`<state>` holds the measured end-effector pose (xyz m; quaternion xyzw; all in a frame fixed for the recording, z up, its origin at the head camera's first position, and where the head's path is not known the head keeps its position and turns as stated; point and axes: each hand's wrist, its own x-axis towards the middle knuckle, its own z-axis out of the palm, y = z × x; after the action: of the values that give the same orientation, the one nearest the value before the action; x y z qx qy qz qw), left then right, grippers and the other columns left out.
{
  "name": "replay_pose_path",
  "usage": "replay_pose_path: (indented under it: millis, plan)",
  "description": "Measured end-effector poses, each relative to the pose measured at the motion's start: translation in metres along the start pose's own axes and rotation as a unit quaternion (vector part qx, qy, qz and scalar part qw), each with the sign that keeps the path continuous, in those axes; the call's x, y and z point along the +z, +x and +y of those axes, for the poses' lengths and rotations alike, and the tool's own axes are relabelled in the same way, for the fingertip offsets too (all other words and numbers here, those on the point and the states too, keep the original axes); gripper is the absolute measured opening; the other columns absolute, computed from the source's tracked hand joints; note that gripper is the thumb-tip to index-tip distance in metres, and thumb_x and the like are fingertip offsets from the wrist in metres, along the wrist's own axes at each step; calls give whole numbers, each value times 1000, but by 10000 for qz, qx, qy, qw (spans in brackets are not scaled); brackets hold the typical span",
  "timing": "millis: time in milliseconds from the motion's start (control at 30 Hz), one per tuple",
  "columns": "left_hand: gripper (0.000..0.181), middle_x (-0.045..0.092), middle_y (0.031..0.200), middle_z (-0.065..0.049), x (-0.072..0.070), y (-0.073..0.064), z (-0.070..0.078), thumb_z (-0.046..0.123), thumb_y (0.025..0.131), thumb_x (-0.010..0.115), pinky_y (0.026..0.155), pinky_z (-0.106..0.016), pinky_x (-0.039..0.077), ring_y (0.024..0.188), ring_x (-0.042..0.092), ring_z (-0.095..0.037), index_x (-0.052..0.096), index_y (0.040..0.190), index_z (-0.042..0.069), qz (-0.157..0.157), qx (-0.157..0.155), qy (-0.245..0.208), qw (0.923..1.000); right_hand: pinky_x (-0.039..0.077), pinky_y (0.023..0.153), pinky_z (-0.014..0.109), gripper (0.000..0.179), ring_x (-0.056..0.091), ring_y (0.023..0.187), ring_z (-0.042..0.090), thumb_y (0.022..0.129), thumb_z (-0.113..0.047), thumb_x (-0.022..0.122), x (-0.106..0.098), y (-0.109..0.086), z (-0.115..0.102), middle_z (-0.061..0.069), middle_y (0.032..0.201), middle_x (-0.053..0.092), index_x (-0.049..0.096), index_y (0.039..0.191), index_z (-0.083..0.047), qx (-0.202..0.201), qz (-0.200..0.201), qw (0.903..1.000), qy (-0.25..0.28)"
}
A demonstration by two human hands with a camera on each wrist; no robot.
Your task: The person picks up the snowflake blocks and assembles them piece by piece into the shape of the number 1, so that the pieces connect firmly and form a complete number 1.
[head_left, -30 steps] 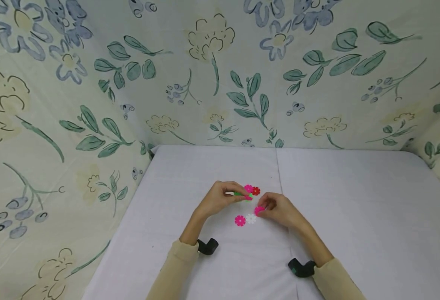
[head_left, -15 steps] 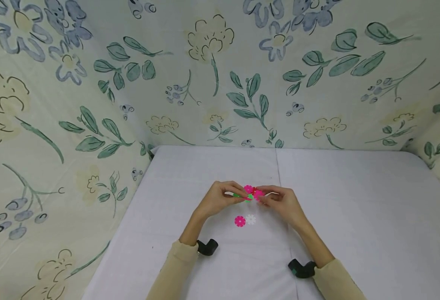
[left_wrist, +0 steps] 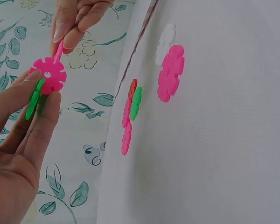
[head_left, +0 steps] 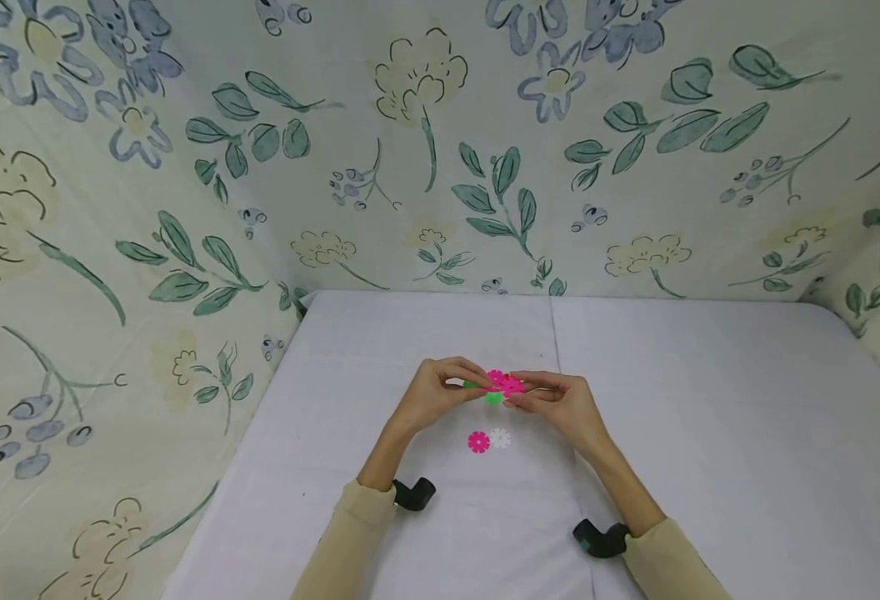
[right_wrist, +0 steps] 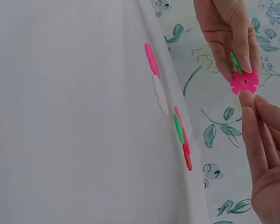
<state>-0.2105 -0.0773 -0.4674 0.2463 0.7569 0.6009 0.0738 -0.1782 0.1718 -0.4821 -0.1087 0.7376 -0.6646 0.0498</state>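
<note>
My left hand (head_left: 432,396) pinches a pink notched flower disc (left_wrist: 57,80) with a green notched disc (left_wrist: 35,99) slotted into its edge at an angle. A second pink disc (left_wrist: 59,52), seen edge-on in the left wrist view, is pinched between the fingertips of my right hand (head_left: 563,407). Its edge meets the rim of the first pink disc; how deep it sits in the notch I cannot tell. Both hands are close together above the table. In the right wrist view, fingers of my right hand (right_wrist: 266,144) mostly hide the second disc.
On the white cloth-covered table (head_left: 710,417) lie loose discs: a pink one (head_left: 478,442) beside a white one (head_left: 500,438). Farther back, a red disc (left_wrist: 133,88), a green disc (left_wrist: 136,103) and pink discs (left_wrist: 126,139) lie close together. A flowered curtain (head_left: 380,208) hangs behind.
My right hand has moved away from the white disc, up and slightly left, bringing its pink disc against the piece in my left hand. The left hand has barely moved.
</note>
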Motion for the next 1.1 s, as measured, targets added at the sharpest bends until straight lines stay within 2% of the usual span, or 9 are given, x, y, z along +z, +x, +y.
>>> replay_pose_path:
  millis: [133,267,400,533,767,933,1100]
  plan:
    - [12,76,110,-9,0,1,-1,6,88,81,86,-29,63,107,68,-19,83,99,7,93,62,-41,9999,64,79,30,39,80,88,25,92,-7,77,1,0,1,26,106,76,69,127,7,-102,165,9998,1]
    - [11,77,108,-8,1,1,-2,7,87,82,85,-29,63,106,68,-16,84,98,8,211,43,-9,9998,64,78,30,38,80,84,15,91,-7,79,2,0,2,12,100,80,70,125,8,-234,330,9991,96]
    - [12,77,107,-9,2,1,-1,7,86,83,82,-28,63,105,68,-15,84,98,8,316,42,-55,9995,64,79,29,38,80,85,13,91,-5,78,4,0,2,0,96,81,70,124,10,-311,391,9985,213]
    - [13,77,107,-12,3,2,0,5,86,82,82,-29,63,104,68,-16,83,99,5,336,112,-173,9992,63,79,29,37,80,85,12,91,-5,78,7,-1,1,1,96,81,70,124,10,-269,448,9981,324]
    - [13,76,108,-14,3,2,1,3,88,80,85,-30,63,105,68,-16,83,101,2,333,207,-234,9990,63,81,26,36,79,87,10,92,-6,77,6,-2,-1,13,101,80,70,125,7,-299,405,9986,185]
    - [13,76,108,-14,3,2,0,2,88,80,84,-30,63,103,67,-14,83,100,2,397,281,-223,9986,63,81,26,37,79,87,9,91,-5,77,8,-3,-2,4,99,81,70,125,8,-374,504,9978,215]
    - [12,75,107,-20,5,2,0,-1,87,79,82,-31,64,100,68,-13,82,99,-3,445,433,-369,9974,63,79,28,37,79,86,9,90,-4,78,12,-3,-1,-4,94,81,70,124,10,-453,658,9962,358]
